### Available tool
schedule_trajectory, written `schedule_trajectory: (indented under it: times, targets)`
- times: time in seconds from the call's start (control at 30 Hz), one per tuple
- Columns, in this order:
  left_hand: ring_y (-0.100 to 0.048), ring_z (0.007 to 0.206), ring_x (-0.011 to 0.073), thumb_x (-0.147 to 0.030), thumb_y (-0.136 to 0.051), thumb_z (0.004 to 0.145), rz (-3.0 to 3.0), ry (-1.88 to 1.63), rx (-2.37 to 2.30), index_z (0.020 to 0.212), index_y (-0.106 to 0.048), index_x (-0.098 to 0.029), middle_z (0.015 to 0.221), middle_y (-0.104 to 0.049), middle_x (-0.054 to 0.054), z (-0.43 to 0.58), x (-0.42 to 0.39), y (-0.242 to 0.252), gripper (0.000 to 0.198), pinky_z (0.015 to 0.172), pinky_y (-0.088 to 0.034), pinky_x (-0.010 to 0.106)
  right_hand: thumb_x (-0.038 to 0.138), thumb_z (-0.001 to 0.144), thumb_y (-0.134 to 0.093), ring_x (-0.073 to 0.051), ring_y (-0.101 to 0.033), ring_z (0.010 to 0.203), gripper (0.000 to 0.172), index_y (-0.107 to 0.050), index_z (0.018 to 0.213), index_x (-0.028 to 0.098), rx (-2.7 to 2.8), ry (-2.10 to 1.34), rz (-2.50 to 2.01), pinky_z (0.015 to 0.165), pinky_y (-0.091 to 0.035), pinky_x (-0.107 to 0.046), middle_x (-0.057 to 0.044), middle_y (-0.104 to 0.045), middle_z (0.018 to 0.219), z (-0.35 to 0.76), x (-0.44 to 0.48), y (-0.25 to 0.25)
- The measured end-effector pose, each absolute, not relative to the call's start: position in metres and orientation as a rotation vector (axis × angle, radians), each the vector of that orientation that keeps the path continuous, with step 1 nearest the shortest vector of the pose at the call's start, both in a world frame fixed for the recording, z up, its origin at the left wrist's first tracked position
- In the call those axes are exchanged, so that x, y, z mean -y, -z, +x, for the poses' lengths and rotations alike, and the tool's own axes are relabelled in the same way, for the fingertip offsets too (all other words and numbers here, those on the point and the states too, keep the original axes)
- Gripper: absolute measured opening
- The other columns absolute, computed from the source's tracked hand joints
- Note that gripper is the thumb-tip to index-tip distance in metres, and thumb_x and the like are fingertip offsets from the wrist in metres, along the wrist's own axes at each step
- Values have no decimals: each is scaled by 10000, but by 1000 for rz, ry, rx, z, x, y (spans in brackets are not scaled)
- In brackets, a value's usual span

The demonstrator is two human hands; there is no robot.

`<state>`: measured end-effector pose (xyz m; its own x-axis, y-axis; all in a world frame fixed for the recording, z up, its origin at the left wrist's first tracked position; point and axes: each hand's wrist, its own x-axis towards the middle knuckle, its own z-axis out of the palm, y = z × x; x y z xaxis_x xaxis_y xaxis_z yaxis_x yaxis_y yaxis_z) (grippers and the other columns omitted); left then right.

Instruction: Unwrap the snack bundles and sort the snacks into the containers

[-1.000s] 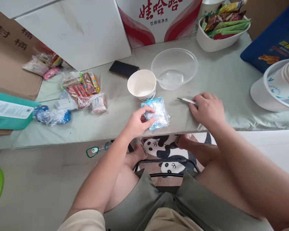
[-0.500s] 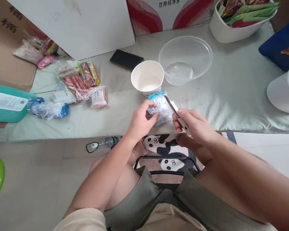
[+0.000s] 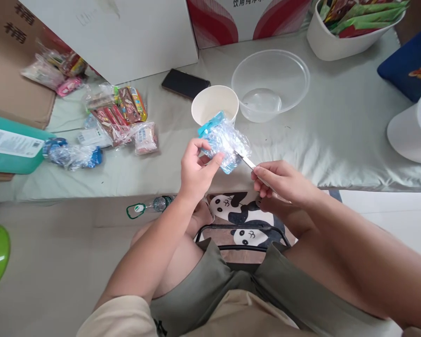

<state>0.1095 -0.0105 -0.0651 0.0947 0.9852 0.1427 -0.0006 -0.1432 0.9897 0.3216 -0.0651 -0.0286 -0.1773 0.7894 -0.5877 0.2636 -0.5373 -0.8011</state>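
My left hand [image 3: 199, 164] pinches a clear, crinkly plastic packet [image 3: 228, 140] with a light-blue edge, its thumb on the front. The packet is raised just in front of a white paper cup [image 3: 210, 104] and hides part of that cup. Closed around a slim knife [image 3: 250, 164] with a metallic look, my right hand [image 3: 280, 180] comes in from the right. The knife's tip meets the packet's lower right part; whether it has pierced the plastic, I cannot tell. Behind the cup, to its right, stands a clear plastic bowl [image 3: 272, 84].
A black phone [image 3: 185, 83] lies behind the cup. Wrapped snacks [image 3: 117, 114] are heaped at left, near a teal container [image 3: 12, 145]. On the right stand a white bin of packets [image 3: 351, 44] and a white bucket [image 3: 409, 133]. Boxes [image 3: 119, 37] line the back.
My left hand has lifted the packet and moved it leftward, in front of the cup. The knife has turned, and its tip is now at the packet.
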Motion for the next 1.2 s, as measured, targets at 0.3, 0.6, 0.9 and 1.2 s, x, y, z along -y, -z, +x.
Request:
schedule_trajectory:
  times: [0.3,0.6,0.9,1.2]
  targets:
    - [-463,541,30,-210,-699,824,1493,-1254,-1318,898,-435,-241,830,-484,-50,116,28,69,276,472,-407,157,416,928,-539,-174,-496,592,314,-671,719,223,1774,-538,-2110,535,-306,-315,-59,-624,692,383,55,36]
    - [-622,604,155,-306,-718,862,1880,-733,-1548,1064,-408,-252,732,-571,-43,138,55,67,373,567,-428,289,384,978,-517,-299,-601,918,262,-732,956,236,1963,-150,-2176,738,-383,-409,-137,-673,1076,383,33,66]
    - [-655,667,191,-533,-739,789,2120,-653,-1676,1099,-555,-233,705,-652,-31,96,24,37,468,613,-445,317,424,999,-477,-294,-618,946,345,-678,1178,209,2084,-81,-1652,826,-445,-429,-129,-694,1045,352,55,64]
    - [-457,516,106,-226,-619,812,1813,-844,-1611,684,-571,-207,550,-534,-50,83,0,43,137,555,-372,268,319,998,-521,-280,-636,1094,337,-664,1294,243,2341,-283,-1374,915,-435,-422,-121,-714,1197,316,60,72]
